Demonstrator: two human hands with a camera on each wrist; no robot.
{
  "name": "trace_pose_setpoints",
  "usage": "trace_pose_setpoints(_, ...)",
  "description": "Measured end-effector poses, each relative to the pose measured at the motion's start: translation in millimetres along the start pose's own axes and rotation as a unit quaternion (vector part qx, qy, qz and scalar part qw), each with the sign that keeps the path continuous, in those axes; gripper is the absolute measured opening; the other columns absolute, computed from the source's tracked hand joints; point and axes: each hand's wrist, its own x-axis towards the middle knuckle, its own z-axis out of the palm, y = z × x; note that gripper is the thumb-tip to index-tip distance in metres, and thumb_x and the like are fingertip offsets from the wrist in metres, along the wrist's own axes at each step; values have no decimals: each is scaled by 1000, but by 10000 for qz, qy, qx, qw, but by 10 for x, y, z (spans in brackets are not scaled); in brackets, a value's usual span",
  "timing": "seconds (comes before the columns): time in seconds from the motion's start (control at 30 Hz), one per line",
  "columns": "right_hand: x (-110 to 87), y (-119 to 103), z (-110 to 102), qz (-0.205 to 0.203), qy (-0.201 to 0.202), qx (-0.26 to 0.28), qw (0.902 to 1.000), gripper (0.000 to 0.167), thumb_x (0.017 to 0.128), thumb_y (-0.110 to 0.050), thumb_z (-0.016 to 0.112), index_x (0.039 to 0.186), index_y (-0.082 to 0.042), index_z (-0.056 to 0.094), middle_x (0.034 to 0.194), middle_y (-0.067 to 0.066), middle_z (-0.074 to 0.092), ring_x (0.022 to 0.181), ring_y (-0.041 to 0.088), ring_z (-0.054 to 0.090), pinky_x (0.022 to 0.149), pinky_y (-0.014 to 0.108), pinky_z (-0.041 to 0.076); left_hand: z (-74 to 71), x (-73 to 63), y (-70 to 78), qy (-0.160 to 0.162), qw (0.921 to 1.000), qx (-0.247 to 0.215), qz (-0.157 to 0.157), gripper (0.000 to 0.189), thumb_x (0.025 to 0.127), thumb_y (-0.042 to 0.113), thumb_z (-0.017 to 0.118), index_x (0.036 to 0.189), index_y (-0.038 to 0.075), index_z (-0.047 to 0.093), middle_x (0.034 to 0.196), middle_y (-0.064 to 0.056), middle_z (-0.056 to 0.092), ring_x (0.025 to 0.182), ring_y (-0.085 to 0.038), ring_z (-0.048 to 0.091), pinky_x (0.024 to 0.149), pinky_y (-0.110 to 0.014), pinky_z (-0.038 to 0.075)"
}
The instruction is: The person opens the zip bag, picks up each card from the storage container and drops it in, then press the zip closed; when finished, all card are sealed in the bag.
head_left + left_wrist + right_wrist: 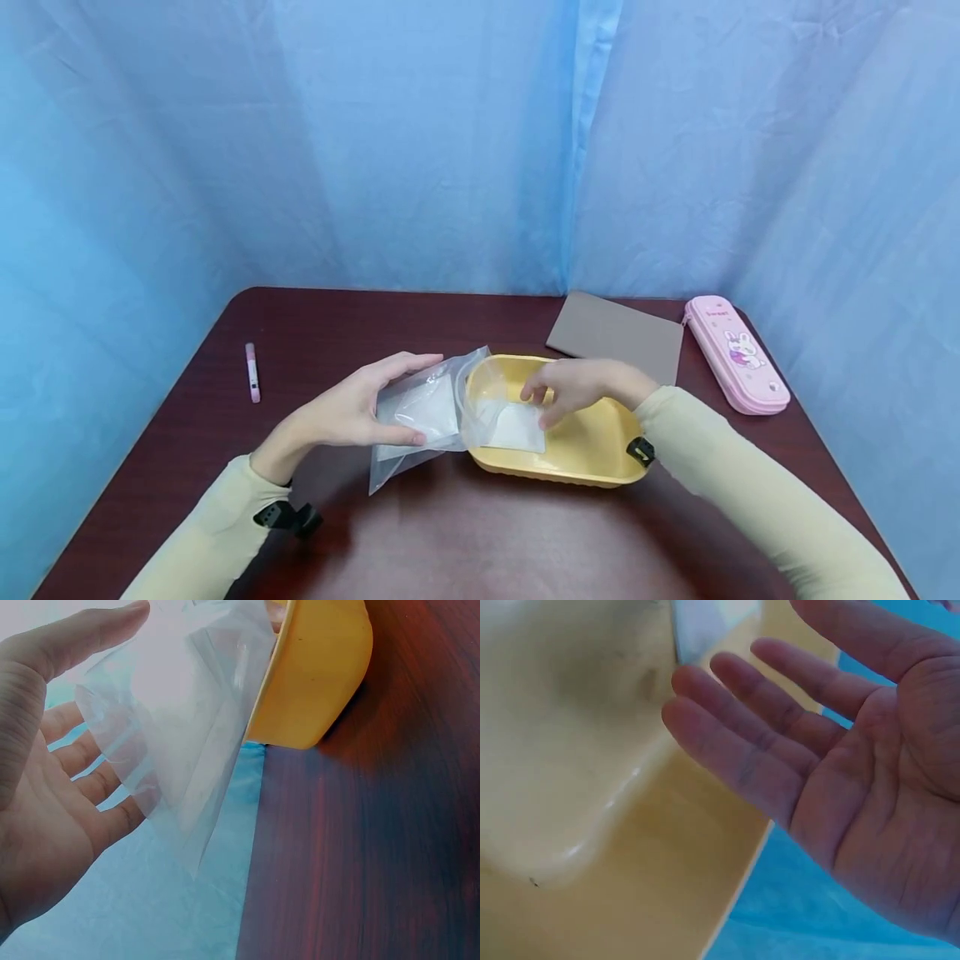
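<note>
My left hand holds a clear plastic bag, thumb at the near side and fingers at the far side. Inside the bag lies a flat white packet. The bag's mouth overhangs the left rim of a yellow plastic basin. A white square packet shows in the left part of the basin, partly behind the clear plastic. Over the basin, my right hand has its fingertips close to that packet. In the right wrist view its fingers are loosely extended, with nothing against the palm.
Behind the basin lies a grey flat folder or notebook. A pink pencil case with a rabbit picture sits at the table's right edge. A pink and white marker lies on the left of the dark wooden table. Blue curtains surround it.
</note>
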Motion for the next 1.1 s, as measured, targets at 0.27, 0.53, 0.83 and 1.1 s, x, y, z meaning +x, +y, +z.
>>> trace_pose_setpoints(0.27,257,-54,111,321,329,-624,9970,58,80,-33,88,124,-4,63,101,7,66,94,19,59,86,33,48,-50,14,207,-51,9997,23,-222,86,70,5,92,144,-4,49,139,-9,58,125,-21,55,104,-36,44)
trace_pose_setpoints(0.53,309,-108,253,868,395,-1306,9868,54,71,-35,93,105,-14,56,81,-2,54,76,16,48,73,33,44,69,4,-15,-127,9998,111,-126,88,76,28,92,150,10,47,143,1,55,128,-17,53,107,-38,44)
trace_pose_setpoints(0.83,286,-81,256,699,365,-1101,9908,39,76,-25,90,87,-8,57,69,-6,41,65,10,39,63,26,33,171,-119,-66,-39,9998,110,-159,88,76,24,92,149,7,47,141,-3,57,125,-19,55,103,-37,47)
trace_pose_setpoints(1.1,249,37,157,351,419,-612,9966,23,84,-17,83,83,-12,60,71,-7,48,64,8,42,63,24,36,107,-86,-74,-116,9995,299,-66,88,75,24,93,149,8,48,140,-2,57,124,-19,56,102,-37,47)
